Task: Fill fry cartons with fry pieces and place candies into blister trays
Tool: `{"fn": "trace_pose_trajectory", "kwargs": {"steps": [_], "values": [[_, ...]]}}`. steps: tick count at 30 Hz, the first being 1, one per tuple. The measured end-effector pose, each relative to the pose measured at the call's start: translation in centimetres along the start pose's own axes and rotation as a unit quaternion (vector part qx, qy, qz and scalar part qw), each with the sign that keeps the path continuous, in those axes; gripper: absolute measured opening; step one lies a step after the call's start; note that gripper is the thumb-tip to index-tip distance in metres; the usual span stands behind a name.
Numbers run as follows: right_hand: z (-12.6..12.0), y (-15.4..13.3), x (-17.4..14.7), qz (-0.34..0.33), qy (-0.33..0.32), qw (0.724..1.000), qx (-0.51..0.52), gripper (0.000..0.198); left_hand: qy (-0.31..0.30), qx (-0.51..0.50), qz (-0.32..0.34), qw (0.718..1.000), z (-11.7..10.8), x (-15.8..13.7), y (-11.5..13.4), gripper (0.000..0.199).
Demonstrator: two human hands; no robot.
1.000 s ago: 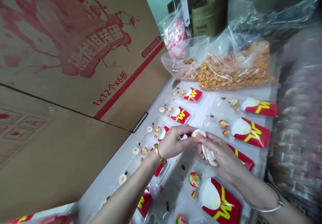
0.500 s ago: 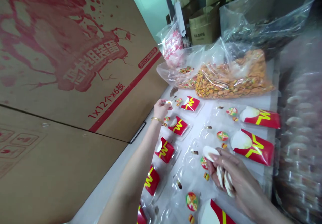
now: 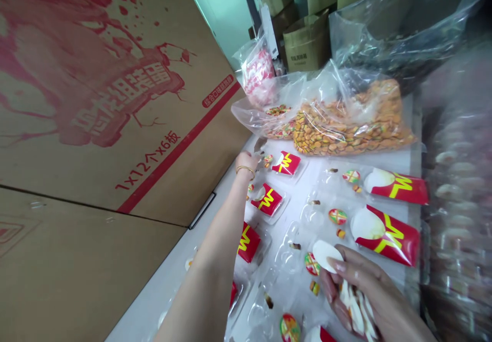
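Note:
My right hand is closed around several flat white fried-egg-shaped pieces; one smooth white oval piece is pinched between thumb and finger. It hovers over a row of clear blister trays near a pizza-shaped piece and a small burger piece. Farther off, my left hand, with a bracelet at the wrist, reaches down at the left end of the farthest tray, beside another pizza-shaped piece and a red packet with a yellow M. Its fingers are mostly hidden.
A large printed carton walls off the left side. At the table's back lie a clear bag of burger pieces and a pink-and-white bag. Stacked clear trays stand at right, with brown boxes behind.
My left hand has turned down toward the far tray; the small fried-egg piece in its fingers no longer shows. My right hand moved slightly nearer, still holding its pieces. The view shifted a little.

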State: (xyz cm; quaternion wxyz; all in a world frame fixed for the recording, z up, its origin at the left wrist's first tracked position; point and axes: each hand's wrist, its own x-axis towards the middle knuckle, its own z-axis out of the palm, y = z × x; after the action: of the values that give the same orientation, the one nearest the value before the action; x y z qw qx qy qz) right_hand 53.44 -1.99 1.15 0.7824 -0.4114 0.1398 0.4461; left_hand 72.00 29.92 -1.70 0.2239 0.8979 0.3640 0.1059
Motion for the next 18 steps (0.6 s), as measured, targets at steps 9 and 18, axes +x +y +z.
{"fn": "trace_pose_trajectory", "kwargs": {"steps": [9, 18], "values": [[-0.2, -1.3, -0.1, -0.075, -0.029, 0.996, 0.046, 0.029, -0.445, -0.233, 0.243, 0.830, -6.4, -17.9, 4.7, 0.033], [-0.9, -2.2, -1.0, -0.036, -0.019, 0.974, 0.223, 0.025, -0.235, -0.291, 0.231, 0.898, -2.4, -21.0, 6.6, 0.016]]}}
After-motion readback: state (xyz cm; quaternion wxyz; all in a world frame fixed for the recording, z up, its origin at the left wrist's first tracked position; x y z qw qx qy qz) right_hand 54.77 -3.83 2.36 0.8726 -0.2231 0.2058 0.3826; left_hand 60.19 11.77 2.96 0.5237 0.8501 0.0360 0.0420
